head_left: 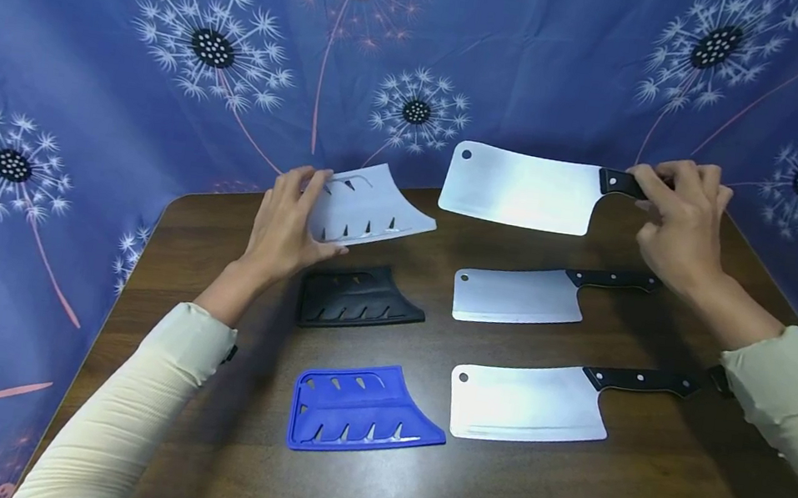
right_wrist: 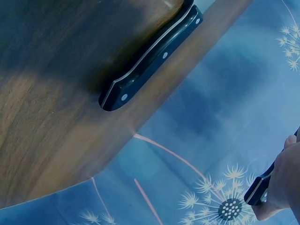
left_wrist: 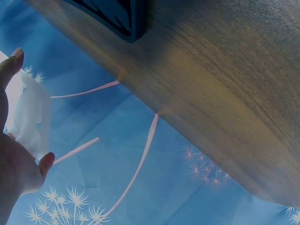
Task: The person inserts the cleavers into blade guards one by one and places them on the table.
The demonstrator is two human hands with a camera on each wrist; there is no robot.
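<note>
My left hand (head_left: 286,222) grips the left end of a white blade guard (head_left: 366,209), thumb below and fingers on top, raised off the table. In the left wrist view part of that guard shows between the thumb and fingers. My right hand (head_left: 683,219) holds a large cleaver (head_left: 520,189) by its black handle (head_left: 621,183), with the broad blade pointing left towards the guard. Blade and guard are apart. In the right wrist view the handle's butt (right_wrist: 255,191) sticks out of the hand. Below the guard lies a black blade guard (head_left: 358,298).
On the brown wooden table (head_left: 366,497) lie a blue blade guard (head_left: 362,412), a smaller cleaver (head_left: 517,298) and another cleaver (head_left: 528,405) at the front, both with handles to the right. A blue dandelion-print cloth (head_left: 545,58) hangs behind the table.
</note>
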